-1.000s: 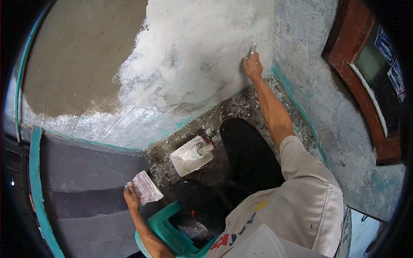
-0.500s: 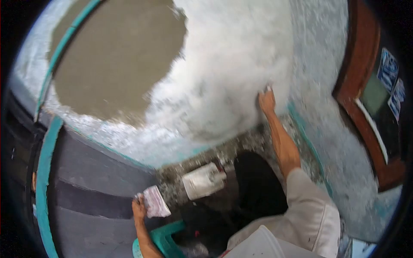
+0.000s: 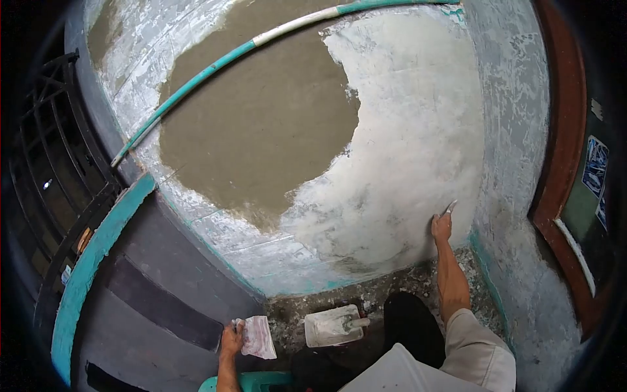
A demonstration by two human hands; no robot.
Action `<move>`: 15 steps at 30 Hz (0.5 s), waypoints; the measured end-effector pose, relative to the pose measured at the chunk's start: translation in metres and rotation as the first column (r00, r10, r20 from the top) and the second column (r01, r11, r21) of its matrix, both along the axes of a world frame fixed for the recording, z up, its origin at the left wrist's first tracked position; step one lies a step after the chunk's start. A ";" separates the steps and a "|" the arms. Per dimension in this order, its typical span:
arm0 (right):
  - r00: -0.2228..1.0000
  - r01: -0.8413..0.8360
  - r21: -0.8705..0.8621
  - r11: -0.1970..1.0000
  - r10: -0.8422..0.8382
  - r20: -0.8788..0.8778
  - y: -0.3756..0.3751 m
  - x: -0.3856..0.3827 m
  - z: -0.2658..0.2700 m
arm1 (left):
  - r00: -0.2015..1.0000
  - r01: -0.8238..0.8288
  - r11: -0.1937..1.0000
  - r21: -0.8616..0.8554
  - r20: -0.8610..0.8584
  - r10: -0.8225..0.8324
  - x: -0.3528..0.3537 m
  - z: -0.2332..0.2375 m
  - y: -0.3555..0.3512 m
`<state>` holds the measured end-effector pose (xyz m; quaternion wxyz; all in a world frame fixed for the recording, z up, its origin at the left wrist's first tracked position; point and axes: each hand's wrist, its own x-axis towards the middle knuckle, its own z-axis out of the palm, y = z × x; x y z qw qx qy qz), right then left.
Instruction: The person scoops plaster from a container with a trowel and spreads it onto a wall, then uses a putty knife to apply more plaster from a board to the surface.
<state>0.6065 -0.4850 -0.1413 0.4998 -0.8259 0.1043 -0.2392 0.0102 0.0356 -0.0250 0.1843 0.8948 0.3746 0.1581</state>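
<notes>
My right hand (image 3: 441,227) is closed round a small putty knife (image 3: 450,208), its thin blade against the smooth whitish coat (image 3: 418,137) low on the wall. Off to the lower left, my left hand (image 3: 231,336) grips the edge of a flat board (image 3: 260,338) smeared white and pinkish. Between my two arms a white rectangular tray (image 3: 320,326) rests on the rough ground. It contains pale paste and a tool with a light green handle (image 3: 359,323).
A bare grey-brown patch (image 3: 261,124) borders the white coat. A green-and-white pipe (image 3: 228,60) crosses the wall above. Left are a dark metal gate (image 3: 62,140) and a low grey wall (image 3: 170,261); right, a brown frame (image 3: 565,130). A green stool (image 3: 261,380) is below me.
My view has shifted, so the wall and both hands appear lower and further right. The putty knife's blade now shows clearly. Both hands keep their holds.
</notes>
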 end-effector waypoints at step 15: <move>0.898 -0.277 -0.207 0.938 0.329 0.292 0.008 -0.067 0.031 | 0.971 0.171 0.975 0.140 0.146 -0.191 0.005 0.006 -0.010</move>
